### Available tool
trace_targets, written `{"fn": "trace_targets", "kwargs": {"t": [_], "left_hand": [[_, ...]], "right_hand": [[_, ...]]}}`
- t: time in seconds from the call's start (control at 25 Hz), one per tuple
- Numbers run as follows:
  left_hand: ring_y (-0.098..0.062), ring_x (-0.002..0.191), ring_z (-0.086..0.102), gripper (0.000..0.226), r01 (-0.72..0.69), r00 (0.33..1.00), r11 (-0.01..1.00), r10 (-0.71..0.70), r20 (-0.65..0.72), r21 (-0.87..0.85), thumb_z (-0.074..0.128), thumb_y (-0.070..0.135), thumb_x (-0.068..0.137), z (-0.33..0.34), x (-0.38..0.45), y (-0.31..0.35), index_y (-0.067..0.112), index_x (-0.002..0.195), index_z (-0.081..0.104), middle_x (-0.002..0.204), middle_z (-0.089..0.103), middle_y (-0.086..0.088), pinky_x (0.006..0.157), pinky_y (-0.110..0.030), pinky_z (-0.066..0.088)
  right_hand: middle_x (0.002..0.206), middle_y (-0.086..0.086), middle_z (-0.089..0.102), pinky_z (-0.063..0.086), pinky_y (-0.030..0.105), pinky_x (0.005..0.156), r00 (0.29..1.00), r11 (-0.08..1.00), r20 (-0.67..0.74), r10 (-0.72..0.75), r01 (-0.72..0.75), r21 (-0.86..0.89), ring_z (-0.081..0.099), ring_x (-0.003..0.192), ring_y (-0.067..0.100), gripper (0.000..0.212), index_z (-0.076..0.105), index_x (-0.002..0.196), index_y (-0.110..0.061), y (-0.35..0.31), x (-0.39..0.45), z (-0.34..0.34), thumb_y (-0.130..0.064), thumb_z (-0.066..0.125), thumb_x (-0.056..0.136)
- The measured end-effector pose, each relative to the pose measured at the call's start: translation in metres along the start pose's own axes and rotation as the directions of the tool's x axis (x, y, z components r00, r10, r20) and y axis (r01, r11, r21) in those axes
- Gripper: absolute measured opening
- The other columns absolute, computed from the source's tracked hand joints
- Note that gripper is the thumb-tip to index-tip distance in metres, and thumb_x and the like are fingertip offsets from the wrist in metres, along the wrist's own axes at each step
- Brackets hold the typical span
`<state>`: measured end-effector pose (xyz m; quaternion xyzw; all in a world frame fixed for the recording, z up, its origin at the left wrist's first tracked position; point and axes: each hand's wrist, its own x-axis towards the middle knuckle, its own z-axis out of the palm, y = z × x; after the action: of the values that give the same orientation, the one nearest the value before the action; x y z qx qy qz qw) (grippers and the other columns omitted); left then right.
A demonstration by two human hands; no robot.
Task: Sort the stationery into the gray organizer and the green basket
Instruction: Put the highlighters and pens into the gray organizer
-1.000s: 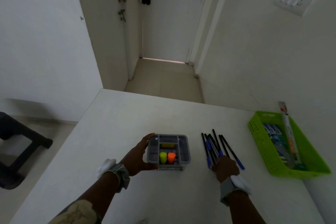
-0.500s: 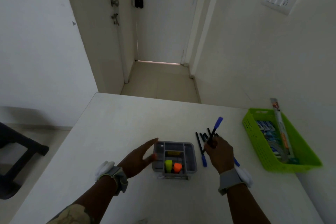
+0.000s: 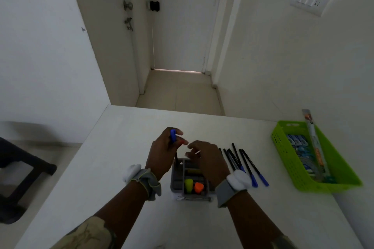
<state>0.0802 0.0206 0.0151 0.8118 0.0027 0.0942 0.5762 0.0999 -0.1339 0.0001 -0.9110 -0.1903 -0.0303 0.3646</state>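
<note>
Left hand (image 3: 162, 152) pinches a blue-capped pen (image 3: 174, 143) upright, tip down in organizer (image 3: 176, 180) on table (image 3: 125, 127); right hand (image 3: 206, 159) hovers over organizer, fingers loosely curled, holding nothing. Yellow (image 3: 188, 184) and orange (image 3: 198, 187) highlighters sit in near compartments. Pens (image 3: 245, 163) lie just right; basket (image 3: 287, 155) far right, holding stationery.
</note>
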Motion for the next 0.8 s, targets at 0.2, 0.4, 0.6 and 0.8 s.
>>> {"fn": "trace_targets", "kwargs": {"t": [0.2,0.4,0.6,0.8], "left_hand": [[0.011,0.088,0.065,0.015,0.101,0.99,0.995,-0.099,0.1,-0.013,0.055,0.002,0.089,0.004,-0.008,-0.037,0.014,0.083,0.049,0.089,0.07,0.006,0.074,-0.005,0.048],[-0.003,0.092,0.068,0.008,0.135,0.976,0.991,-0.132,0.171,-0.001,0.054,0.003,0.089,0.013,-0.006,-0.06,0.011,0.087,0.054,0.089,0.07,0.008,0.073,-0.015,0.054],[0.02,0.09,0.059,0.019,0.093,0.979,0.993,-0.105,0.173,0.071,0.06,0.014,0.087,0.014,-0.007,-0.059,0.02,0.104,0.052,0.096,0.066,0.015,0.074,0.002,0.043],[0.01,0.097,0.061,0.029,0.101,0.981,0.993,-0.11,0.159,0.061,0.066,0.022,0.083,0.017,-0.005,-0.059,0.031,0.104,0.05,0.101,0.067,0.015,0.079,-0.007,0.046]], "right_hand": [[0.088,0.007,0.071,0.048,0.017,0.069,0.993,0.997,-0.1,0.068,-0.065,0.03,0.062,0.078,0.013,0.009,0.068,0.091,-0.008,0.041,-0.012,-0.026,-0.012,0.061,0.087],[0.086,0.007,0.071,0.05,0.023,0.072,0.985,0.993,-0.131,0.113,-0.115,-0.006,0.063,0.078,0.015,0.009,0.069,0.087,-0.005,0.067,-0.026,-0.029,-0.007,0.061,0.086],[0.083,0.019,0.071,0.049,0.034,0.071,0.877,0.917,-0.373,0.303,-0.375,-0.136,0.066,0.076,0.031,0.01,0.069,0.081,0.0,0.11,-0.039,-0.053,0.002,0.059,0.083],[0.097,0.025,0.068,0.045,0.034,0.074,0.755,0.775,-0.351,0.553,-0.621,-0.115,0.062,0.091,0.037,0.012,0.067,0.088,0.005,0.14,-0.049,-0.053,0.002,0.056,0.084]]}}
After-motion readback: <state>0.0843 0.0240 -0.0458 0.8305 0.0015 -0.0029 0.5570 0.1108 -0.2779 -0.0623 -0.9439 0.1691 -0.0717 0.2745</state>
